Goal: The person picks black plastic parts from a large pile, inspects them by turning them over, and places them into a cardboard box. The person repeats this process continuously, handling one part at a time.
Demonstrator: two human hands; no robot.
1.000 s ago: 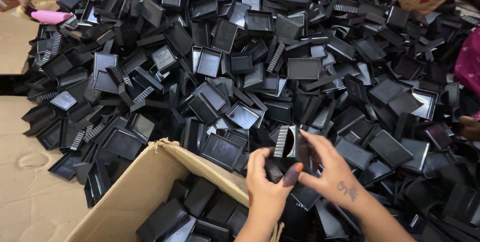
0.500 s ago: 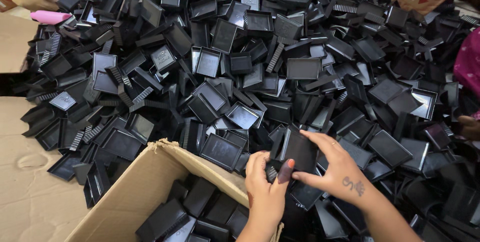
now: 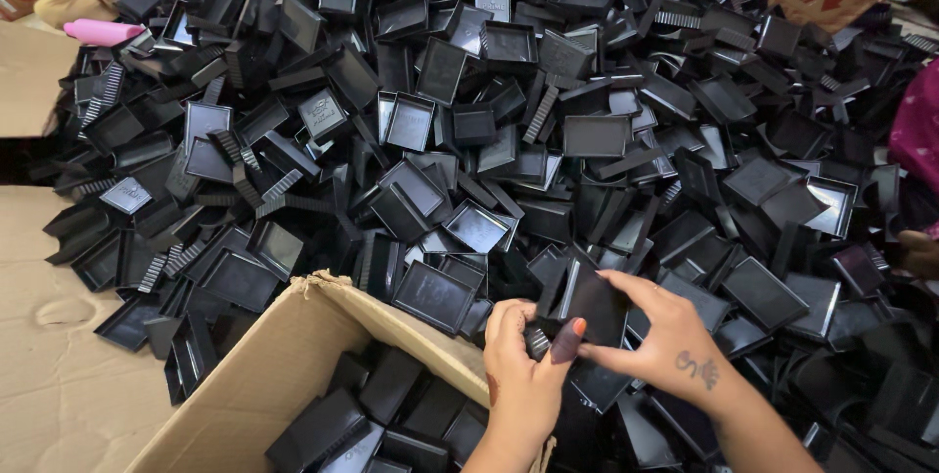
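Together, a black tray (image 3: 594, 303) is gripped by both hands.
It is pinched between the left hand (image 3: 520, 367) and right hand (image 3: 663, 334), above the cardboard box (image 3: 256, 387).

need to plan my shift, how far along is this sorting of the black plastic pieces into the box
Done: several flat black plastic trays already lie in the open brown cardboard box. In hand: the left hand and right hand together hold one black plastic tray piece beside the box. Left: a big heap of loose black plastic trays covers the floor, so most remains.
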